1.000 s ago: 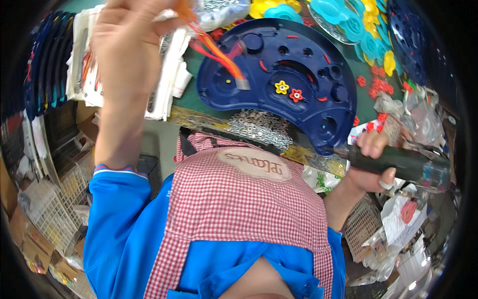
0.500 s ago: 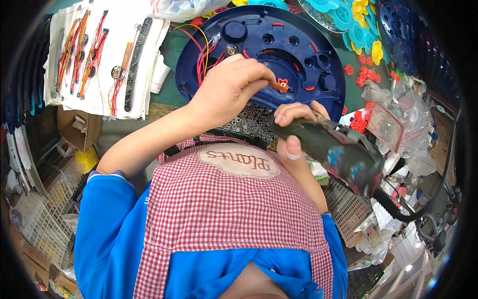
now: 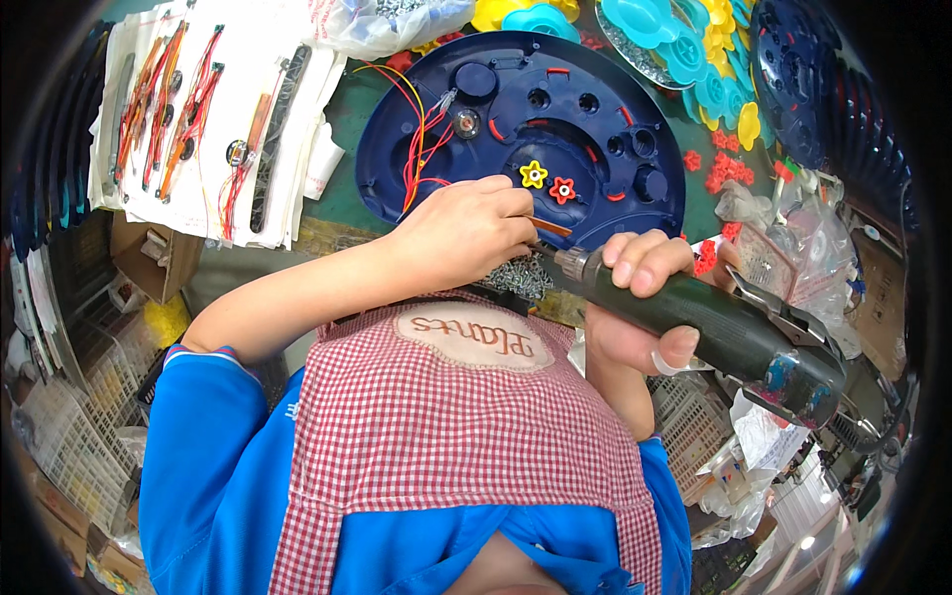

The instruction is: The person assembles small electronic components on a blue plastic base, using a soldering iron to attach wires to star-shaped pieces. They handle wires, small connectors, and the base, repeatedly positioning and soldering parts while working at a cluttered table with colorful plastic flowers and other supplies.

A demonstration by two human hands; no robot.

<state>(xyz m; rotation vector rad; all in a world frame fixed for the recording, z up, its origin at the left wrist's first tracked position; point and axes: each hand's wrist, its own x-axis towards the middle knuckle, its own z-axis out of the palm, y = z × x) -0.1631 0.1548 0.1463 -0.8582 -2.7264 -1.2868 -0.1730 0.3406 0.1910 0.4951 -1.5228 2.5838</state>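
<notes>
My left hand (image 3: 474,233) is closed on a thin orange-brown strip (image 3: 551,227), perhaps tweezers; its kind is unclear. My right hand (image 3: 645,288) grips a dark green electric screwdriver (image 3: 699,319), its bit pointing left at my left fingertips. Whether the bit touches anything there is hidden. Beyond both hands lies a dark blue rounded plastic shell (image 3: 397,109). On it sit a yellow star-shaped gear (image 3: 534,175) and a red star-shaped gear (image 3: 562,190), each with a pale centre. Below my left hand, a heap of small metal screws (image 3: 521,278) is partly covered.
Red and yellow wires (image 3: 421,139) run over the shell's left side. Wired parts lie on white sheets (image 3: 213,119) at the left. Loose red gears (image 3: 726,171) and turquoise plastic pieces (image 3: 684,55) are at the right, near clear plastic bags (image 3: 818,223).
My left hand and the strip have come nearer to me, off the red gear, uncovering the yellow gear. The screwdriver has moved right and levelled somewhat, its bit now showing by my left fingers.
</notes>
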